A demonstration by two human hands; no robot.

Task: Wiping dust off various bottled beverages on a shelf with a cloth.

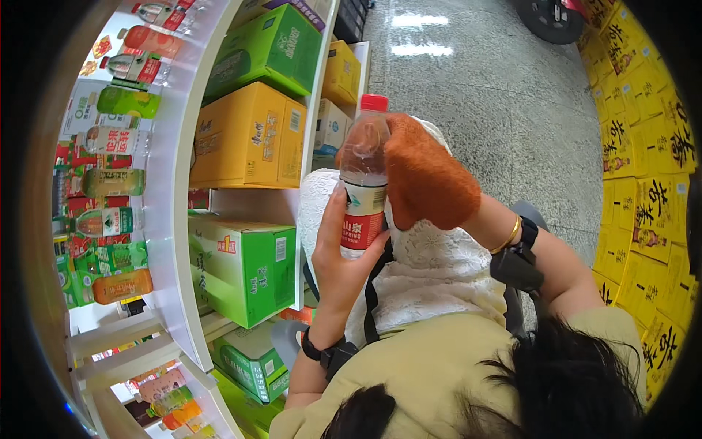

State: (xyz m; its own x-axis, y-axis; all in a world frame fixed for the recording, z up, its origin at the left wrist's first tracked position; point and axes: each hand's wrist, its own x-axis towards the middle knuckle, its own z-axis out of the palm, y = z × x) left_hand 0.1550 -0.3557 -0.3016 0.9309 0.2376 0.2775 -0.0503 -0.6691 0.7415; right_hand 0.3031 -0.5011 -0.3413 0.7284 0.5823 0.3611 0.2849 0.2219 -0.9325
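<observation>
A clear plastic water bottle (363,192) with a red cap and a red-and-white label stands nearly upright before my chest. My left hand (346,247) grips its lower part, with the thumb and fingers on either side of the label. An orange-brown fluffy cloth or mitt (430,175) covers my right hand (422,164). The cloth lies against the bottle's upper right side, and part of it shows behind the clear neck. My right fingers are hidden under it, so their grip cannot be told.
On the left, a white shelf (178,192) bears rows of drink bottles. Green cartons (269,274) and an orange carton (252,137) sit on shelving beside me. Stacked yellow cartons (652,219) line the right. A black wheel (551,19) stands on the speckled floor (482,110) ahead.
</observation>
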